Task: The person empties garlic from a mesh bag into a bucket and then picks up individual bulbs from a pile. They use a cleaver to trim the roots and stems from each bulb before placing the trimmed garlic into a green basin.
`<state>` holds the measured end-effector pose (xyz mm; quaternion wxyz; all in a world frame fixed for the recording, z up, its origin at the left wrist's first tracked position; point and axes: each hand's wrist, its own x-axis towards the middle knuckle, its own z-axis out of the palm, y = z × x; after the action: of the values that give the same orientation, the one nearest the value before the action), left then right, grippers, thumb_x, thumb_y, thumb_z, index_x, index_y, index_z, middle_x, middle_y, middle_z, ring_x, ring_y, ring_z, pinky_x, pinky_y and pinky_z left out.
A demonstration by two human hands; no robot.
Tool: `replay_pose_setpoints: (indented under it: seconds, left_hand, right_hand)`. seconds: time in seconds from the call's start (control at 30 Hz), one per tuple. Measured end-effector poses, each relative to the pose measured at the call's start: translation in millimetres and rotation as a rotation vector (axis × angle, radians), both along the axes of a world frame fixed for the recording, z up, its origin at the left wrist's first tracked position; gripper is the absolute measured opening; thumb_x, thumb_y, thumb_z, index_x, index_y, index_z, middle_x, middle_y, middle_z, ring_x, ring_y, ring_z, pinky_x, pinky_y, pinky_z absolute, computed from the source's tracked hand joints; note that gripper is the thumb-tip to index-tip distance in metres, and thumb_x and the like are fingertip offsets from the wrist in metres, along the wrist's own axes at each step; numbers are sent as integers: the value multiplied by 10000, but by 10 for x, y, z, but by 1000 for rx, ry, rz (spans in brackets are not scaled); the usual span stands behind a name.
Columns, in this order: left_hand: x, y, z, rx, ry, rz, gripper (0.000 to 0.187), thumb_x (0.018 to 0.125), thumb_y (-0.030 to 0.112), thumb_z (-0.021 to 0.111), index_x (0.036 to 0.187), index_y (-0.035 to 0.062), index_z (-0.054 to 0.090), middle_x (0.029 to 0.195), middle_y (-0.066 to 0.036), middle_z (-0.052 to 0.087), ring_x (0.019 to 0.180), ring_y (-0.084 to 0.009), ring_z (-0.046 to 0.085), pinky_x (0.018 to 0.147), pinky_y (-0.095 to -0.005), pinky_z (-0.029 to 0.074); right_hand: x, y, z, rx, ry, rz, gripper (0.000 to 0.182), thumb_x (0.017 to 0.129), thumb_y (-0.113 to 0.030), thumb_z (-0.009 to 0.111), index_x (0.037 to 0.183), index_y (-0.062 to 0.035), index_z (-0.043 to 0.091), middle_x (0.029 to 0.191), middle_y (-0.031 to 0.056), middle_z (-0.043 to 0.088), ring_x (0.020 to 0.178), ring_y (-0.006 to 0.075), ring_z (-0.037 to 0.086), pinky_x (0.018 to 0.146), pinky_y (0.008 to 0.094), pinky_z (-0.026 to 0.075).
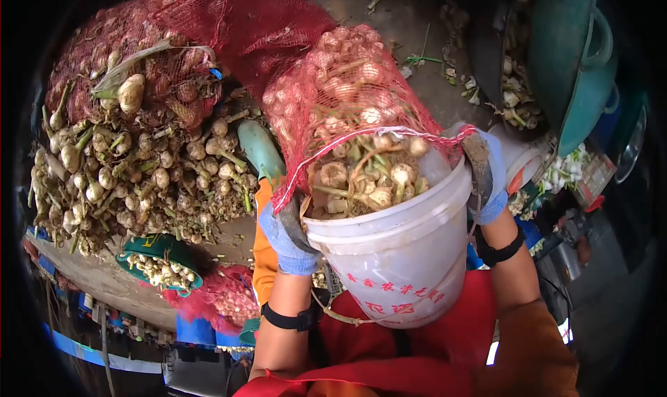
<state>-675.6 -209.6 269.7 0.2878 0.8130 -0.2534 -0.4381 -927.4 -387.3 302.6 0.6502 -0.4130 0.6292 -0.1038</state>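
Observation:
A white plastic bucket (396,254) with red lettering is tilted away from me, its mouth inside the opening of a red mesh bag (340,70). Garlic bulbs (379,181) with stems lie in the bucket's mouth, and more fill the bag beyond. My left hand (288,233), in a blue and grey glove, is closed at the left side of the rim, where the bag's edge meets it. On the other side my right hand (486,174), gloved alike, grips the rim together with the bag's edge. Fingertips of both hands are partly hidden.
A large heap of garlic (146,178) lies at the left, with another full red mesh bag (132,28) behind it. A green basin (163,265) holds peeled-looking pieces. Larger green tubs (570,63) stand at the right. Scraps litter the floor (417,21).

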Motion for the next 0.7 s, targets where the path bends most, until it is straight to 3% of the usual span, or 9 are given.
replay_pose_setpoints:
  seconds: [0.13, 0.2, 0.23, 0.27, 0.33, 0.47, 0.53, 0.57, 0.7]
  left_hand:
    - [18, 128, 70, 48, 139, 230, 71, 813, 90, 603, 848, 33, 624, 730, -28, 589, 671, -133, 552, 608, -282, 458]
    - [-10, 190, 102, 22, -31, -94, 98, 862, 113, 565, 858, 36, 624, 769, -10, 588, 695, -114, 544, 616, -278, 461]
    - [-17, 166, 149, 62, 215, 176, 78, 866, 90, 563, 858, 43, 625, 787, -12, 604, 704, -109, 551, 620, -277, 464]
    - [52, 147, 249, 126, -28, -133, 56, 852, 54, 571, 846, 47, 627, 780, -15, 614, 702, -104, 558, 614, -271, 464]
    - [59, 182, 318, 55, 91, 177, 43, 802, 17, 600, 814, 50, 626, 731, -14, 608, 666, -135, 563, 591, -281, 456]
    - [63, 281, 390, 194, -28, -259, 155, 905, 186, 549, 902, 46, 616, 855, -49, 628, 740, -201, 601, 673, -323, 497]
    - [29, 337, 522, 40, 250, 175, 278, 943, 305, 492, 955, 52, 607, 913, -67, 629, 788, -198, 607, 723, -336, 509]
    - [55, 296, 628, 48, 175, 46, 322, 945, 341, 469, 974, 54, 611, 909, -67, 632, 792, -189, 606, 724, -342, 508]
    - [89, 266, 839, 54, 178, 19, 321, 946, 321, 465, 990, 42, 615, 908, -63, 632, 796, -179, 604, 721, -338, 508]
  right_hand:
    - [119, 142, 161, -110, 31, -22, 166, 887, -158, 592, 836, 0, 590, 792, 24, 540, 713, 93, 488, 647, 232, 412]
    - [120, 172, 231, -91, 74, 6, 155, 881, -133, 593, 831, 13, 585, 815, 43, 549, 716, 113, 510, 645, 246, 421]
    - [99, 163, 245, -65, 7, -13, 158, 877, -129, 584, 837, 24, 586, 821, 53, 558, 725, 124, 519, 651, 249, 425]
    - [82, 152, 242, -39, -59, -31, 163, 873, -125, 575, 843, 35, 586, 827, 63, 567, 734, 136, 528, 657, 252, 429]
    - [113, 215, 369, -43, -69, -112, 201, 868, -142, 550, 867, 53, 597, 854, 83, 583, 763, 158, 547, 686, 258, 440]
    - [18, 282, 282, -94, 24, 58, 226, 850, -134, 513, 896, 64, 612, 882, 116, 590, 795, 184, 566, 722, 277, 458]
    - [17, 310, 447, -125, -53, 19, 225, 839, -115, 505, 922, 65, 613, 922, 127, 607, 852, 204, 577, 778, 295, 460]
    - [89, 276, 637, 28, 36, 14, 240, 840, -119, 491, 943, 61, 611, 979, 136, 627, 920, 229, 584, 847, 316, 446]
    - [-114, 263, 548, -114, 9, 149, 291, 836, -198, 506, 937, 57, 604, 989, 157, 630, 910, 277, 593, 857, 338, 445]
